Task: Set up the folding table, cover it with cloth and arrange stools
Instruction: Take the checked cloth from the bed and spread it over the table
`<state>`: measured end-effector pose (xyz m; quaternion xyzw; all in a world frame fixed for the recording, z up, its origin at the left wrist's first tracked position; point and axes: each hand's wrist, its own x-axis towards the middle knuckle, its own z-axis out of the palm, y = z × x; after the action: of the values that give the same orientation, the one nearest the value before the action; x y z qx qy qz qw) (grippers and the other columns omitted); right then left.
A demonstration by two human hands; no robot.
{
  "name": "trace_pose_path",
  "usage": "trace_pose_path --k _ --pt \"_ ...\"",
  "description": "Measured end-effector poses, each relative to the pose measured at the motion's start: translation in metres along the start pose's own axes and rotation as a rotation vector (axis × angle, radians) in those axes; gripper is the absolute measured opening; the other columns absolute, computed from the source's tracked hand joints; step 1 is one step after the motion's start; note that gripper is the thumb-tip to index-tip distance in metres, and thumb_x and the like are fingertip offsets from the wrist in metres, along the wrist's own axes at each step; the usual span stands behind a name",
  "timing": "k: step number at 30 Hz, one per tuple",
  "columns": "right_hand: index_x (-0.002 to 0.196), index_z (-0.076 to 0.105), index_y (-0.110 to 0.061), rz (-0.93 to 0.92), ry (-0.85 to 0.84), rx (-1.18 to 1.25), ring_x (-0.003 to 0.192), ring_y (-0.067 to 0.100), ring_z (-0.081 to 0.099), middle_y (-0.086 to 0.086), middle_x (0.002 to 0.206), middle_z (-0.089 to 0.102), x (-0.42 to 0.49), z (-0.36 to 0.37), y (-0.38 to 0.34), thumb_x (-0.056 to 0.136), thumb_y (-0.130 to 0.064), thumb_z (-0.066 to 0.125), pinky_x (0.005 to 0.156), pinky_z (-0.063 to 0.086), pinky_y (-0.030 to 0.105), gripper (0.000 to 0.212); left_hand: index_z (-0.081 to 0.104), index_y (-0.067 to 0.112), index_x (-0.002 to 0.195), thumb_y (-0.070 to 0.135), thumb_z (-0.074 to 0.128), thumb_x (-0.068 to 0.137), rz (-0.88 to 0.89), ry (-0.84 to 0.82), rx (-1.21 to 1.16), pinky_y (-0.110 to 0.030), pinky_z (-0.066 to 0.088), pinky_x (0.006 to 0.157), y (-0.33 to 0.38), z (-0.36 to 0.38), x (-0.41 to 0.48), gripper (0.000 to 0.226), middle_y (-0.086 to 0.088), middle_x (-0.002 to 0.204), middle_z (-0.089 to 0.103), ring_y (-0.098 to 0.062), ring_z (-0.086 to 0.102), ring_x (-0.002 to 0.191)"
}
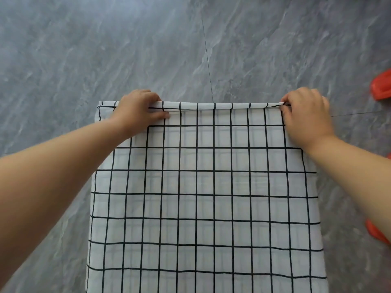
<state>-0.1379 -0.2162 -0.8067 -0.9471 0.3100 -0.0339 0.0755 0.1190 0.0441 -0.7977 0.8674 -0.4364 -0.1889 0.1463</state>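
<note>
Grey marbled floor (84, 49) all around in the head view. White cloth (203, 208) with a black grid stretches lengthwise away from the camera, its folded far edge running left to right. Left hand (137, 108) curls its fingers over that edge near the left corner, and right hand (306, 115) pinches the right corner. Orange plastic bits (383, 87) peek in at right.

Soft, even light, nothing harsh.
Your grey marble-look tile floor (63, 49) goes hazy top-left, and the edges bow a bit.
</note>
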Motion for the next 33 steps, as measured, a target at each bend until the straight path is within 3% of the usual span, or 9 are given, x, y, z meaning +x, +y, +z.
trace_pose_path --k 8,14,17,19,21,24,27,30,33 --pt "0.098 0.06 -0.004 0.067 0.041 0.08 0.109 0.036 0.045 0.017 0.105 0.057 0.002 0.006 -0.002 0.092 -0.017 0.051 0.09 0.032 0.041 0.016 0.042 0.026 0.061 0.045 0.069 0.078 -0.052 -0.05 -0.054 -0.031 0.029 0.065 -0.008 -0.002 0.005 0.037 0.007 0.07 0.042 -0.022 0.044 0.074" --pt "0.1 0.061 -0.008 0.06 0.029 0.081 0.109 0.034 0.045 0.014 0.108 0.057 0.019 0.007 -0.006 0.093 -0.019 0.05 0.091 0.032 0.039 0.017 0.055 0.016 0.076 0.046 0.071 0.076 -0.104 0.015 0.034 -0.034 0.033 0.072 -0.008 -0.004 0.01 0.033 0.006 0.072 0.045 -0.028 0.048 0.083" --pt "0.107 0.06 -0.01 0.112 0.039 0.105 0.115 0.032 0.043 0.013 0.117 0.055 0.024 0.01 -0.008 0.094 -0.02 0.046 0.096 0.031 0.039 0.021 0.059 0.011 0.11 0.044 0.07 0.078 -0.136 0.13 0.1 -0.041 0.033 0.095 -0.004 0.006 0.007 0.047 -0.01 0.109 0.055 -0.035 0.045 0.112" --pt "0.121 0.053 -0.013 0.165 0.1 0.132 0.127 0.031 0.037 0.011 0.136 0.046 0.018 0.01 -0.015 0.094 -0.022 0.042 0.106 0.026 0.04 0.03 0.042 0.01 0.133 0.039 0.063 0.083 -0.107 0.271 0.061 -0.042 0.022 0.109 0.01 0.012 -0.007 0.062 -0.016 0.136 0.042 -0.034 0.033 0.128" --pt "0.136 0.042 -0.014 0.184 0.17 0.174 0.138 0.032 0.026 0.012 0.15 0.031 -0.002 0.007 -0.028 0.095 -0.026 0.039 0.114 0.017 0.042 0.043 0.032 0.01 0.141 0.04 0.052 0.088 0.006 0.33 0.109 -0.044 0.014 0.113 0.028 0.023 -0.028 0.064 -0.016 0.148 0.03 -0.033 0.024 0.135" --pt "0.147 0.029 -0.019 0.055 0.063 0.16 0.145 0.029 0.014 0.011 0.157 0.018 -0.043 0.009 -0.051 0.096 -0.036 0.033 0.117 0.008 0.043 0.054 0.023 0.019 0.147 0.049 0.031 0.091 0.141 0.112 0.274 -0.051 0.002 0.114 0.054 0.052 -0.057 0.064 -0.009 0.157 0.013 -0.028 0.006 0.144" --pt "0.15 0.017 -0.024 -0.033 -0.166 0.042 0.147 0.026 0.001 0.006 0.159 0.009 -0.067 0.019 -0.056 0.093 -0.051 0.017 0.116 0.0 0.047 0.063 0.015 0.025 0.149 0.055 0.018 0.09 0.057 -0.008 0.298 -0.05 -0.005 0.113 0.06 0.069 -0.063 0.067 0.001 0.158 0.002 -0.021 -0.003 0.145" --pt "0.15 0.014 -0.027 -0.049 -0.194 -0.029 0.147 0.024 0.001 0.003 0.159 0.009 -0.068 0.025 -0.048 0.091 -0.055 0.016 0.116 0.0 0.05 0.066 0.025 0.021 0.147 0.053 0.018 0.09 -0.019 0.048 0.275 -0.05 0.005 0.114 0.049 0.062 -0.049 0.066 -0.003 0.155 0.025 -0.022 0.017 0.144" --pt "0.142 0.035 -0.022 -0.085 -0.122 0.009 0.138 0.03 0.026 0.009 0.147 0.036 -0.057 0.021 -0.044 0.089 -0.056 0.027 0.115 0.013 0.05 0.064 0.046 0.018 0.134 0.053 0.019 0.088 -0.092 0.088 0.25 -0.047 0.018 0.111 0.037 0.052 -0.037 0.063 -0.009 0.135 0.051 -0.03 0.042 0.126"
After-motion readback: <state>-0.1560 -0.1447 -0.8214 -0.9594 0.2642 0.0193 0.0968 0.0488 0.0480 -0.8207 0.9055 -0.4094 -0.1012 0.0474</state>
